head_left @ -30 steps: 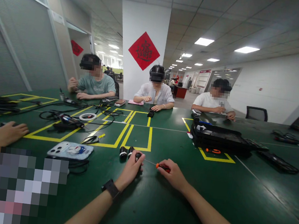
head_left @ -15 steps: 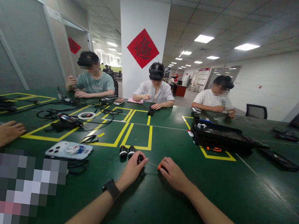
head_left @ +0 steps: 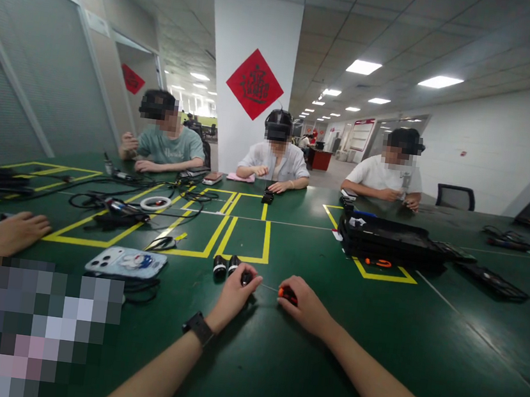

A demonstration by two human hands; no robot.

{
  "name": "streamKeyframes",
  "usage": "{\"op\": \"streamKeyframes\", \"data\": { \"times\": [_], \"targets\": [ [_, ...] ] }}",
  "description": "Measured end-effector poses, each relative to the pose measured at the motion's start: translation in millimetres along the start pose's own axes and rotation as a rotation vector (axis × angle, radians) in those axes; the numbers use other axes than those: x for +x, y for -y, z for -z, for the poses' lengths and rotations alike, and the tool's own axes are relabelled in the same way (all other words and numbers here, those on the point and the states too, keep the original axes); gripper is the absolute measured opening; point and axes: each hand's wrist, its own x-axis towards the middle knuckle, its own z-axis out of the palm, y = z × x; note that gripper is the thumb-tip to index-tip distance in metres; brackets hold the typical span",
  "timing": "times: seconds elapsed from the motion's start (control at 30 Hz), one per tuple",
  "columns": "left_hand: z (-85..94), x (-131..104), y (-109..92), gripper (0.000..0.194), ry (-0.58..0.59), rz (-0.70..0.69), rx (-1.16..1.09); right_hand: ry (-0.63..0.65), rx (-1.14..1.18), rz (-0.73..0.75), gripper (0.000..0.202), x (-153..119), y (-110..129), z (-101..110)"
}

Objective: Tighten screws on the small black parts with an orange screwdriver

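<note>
My left hand [head_left: 232,294] is closed around a small black cylindrical part [head_left: 246,278], mostly covered by the fingers. My right hand [head_left: 305,303] grips the orange and black handle of a screwdriver [head_left: 288,295]. Its thin metal shaft points left and reaches the black part; the contact at the tip is too small to make out. Just behind my left hand two black cylinders with white bands stand upright on the table, one [head_left: 220,267] beside the other [head_left: 234,263].
A phone [head_left: 126,262] lies over black cables on the left, near another person's hand [head_left: 24,230]. Black trays [head_left: 395,240] sit at the back right, with an orange-handled tool [head_left: 377,262] before them. Three people sit across the green table [head_left: 272,380].
My right hand has turned slightly around the screwdriver, showing more of its handle. My left hand stays nearly in place. The view has shifted a little.
</note>
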Motion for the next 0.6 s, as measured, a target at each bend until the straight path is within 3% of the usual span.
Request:
{"op": "streamKeyframes", "data": {
  "times": [0.3,0.6],
  "targets": [
    [-1.0,2.1,3.7,0.026,-0.023,-0.022,0.034,0.013,0.020,0.075,0.009,-0.7,-3.4,1.3],
    [-1.3,0.3,2.5,0.026,0.023,-0.065,0.070,-0.005,-0.001,0.026,0.013,-0.4,-7.3,-2.0]
  ]
}}
